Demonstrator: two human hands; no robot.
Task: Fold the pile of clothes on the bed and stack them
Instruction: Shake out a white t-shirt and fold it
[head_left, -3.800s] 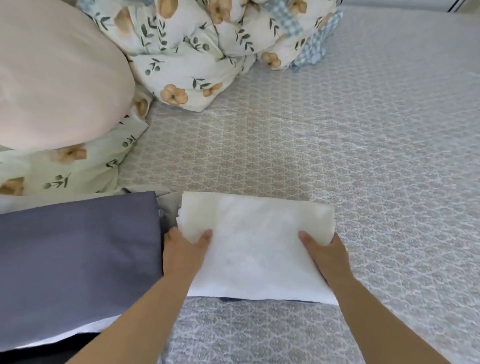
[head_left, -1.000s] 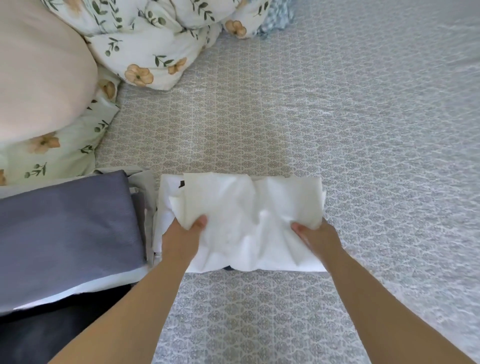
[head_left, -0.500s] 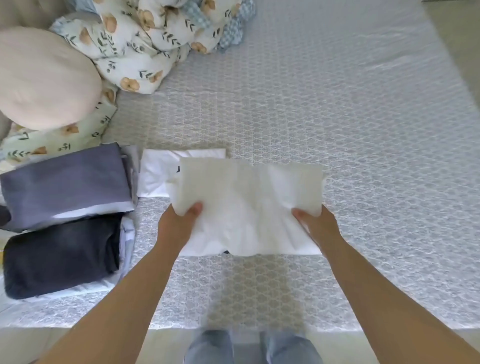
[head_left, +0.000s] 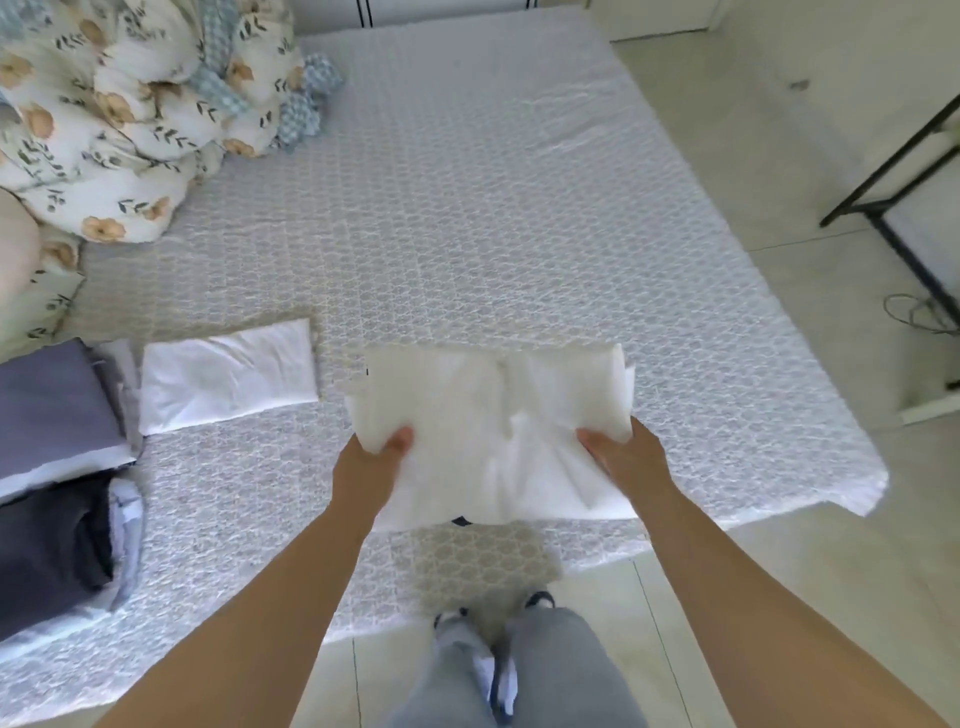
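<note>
Both hands (head_left: 498, 457) — gripping white garment (head_left: 493, 415)

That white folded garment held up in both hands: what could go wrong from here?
The white folded garment is gripped only at its sides by the left hand and right hand, so its sagging middle could unfold. It hangs near the bed's edge and might fall to the floor.

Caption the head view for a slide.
Both hands, left and right, grip a folded white cloth above the patterned grey bed.
</note>
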